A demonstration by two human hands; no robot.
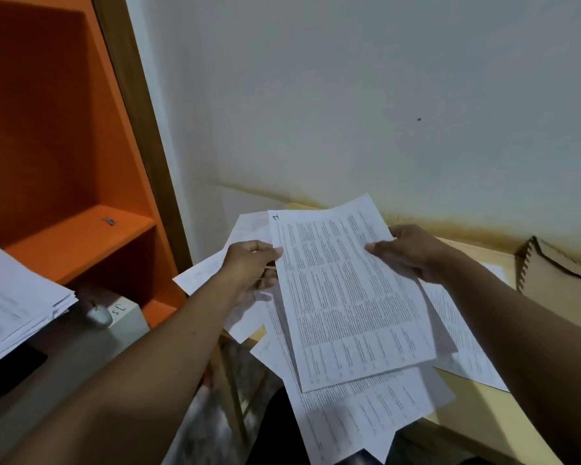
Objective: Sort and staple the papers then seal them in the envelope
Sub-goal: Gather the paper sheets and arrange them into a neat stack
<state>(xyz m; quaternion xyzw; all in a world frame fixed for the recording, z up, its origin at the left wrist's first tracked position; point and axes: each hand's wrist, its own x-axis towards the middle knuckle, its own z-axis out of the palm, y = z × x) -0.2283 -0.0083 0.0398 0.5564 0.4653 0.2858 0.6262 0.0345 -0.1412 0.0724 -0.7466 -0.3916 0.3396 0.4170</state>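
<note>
At far left a stack (17, 307) of printed papers lies on a grey surface below the orange shelf (64, 129), with a silvery thing (98, 315) just beside it, too blurred to name. Right of the shelf the left hand (249, 266) is raised over the bench (493, 421), its fingers curled round a few fanned pages (202, 270) that stick out to its left, its thumb at the left edge of a densely printed sheet (346, 297). That sheet lies tilted between both hands, above everything else, a handwritten mark in its top left corner. The right hand (410, 253) pinches the sheet's right edge, thumb on top and fingers underneath. Under the sheet more loose papers (366, 414) lie overlapping on the bench, some hanging off its near edge. At far right, well apart from the right hand, a brown envelope (550, 276) leans against the wall, flap up.
</note>
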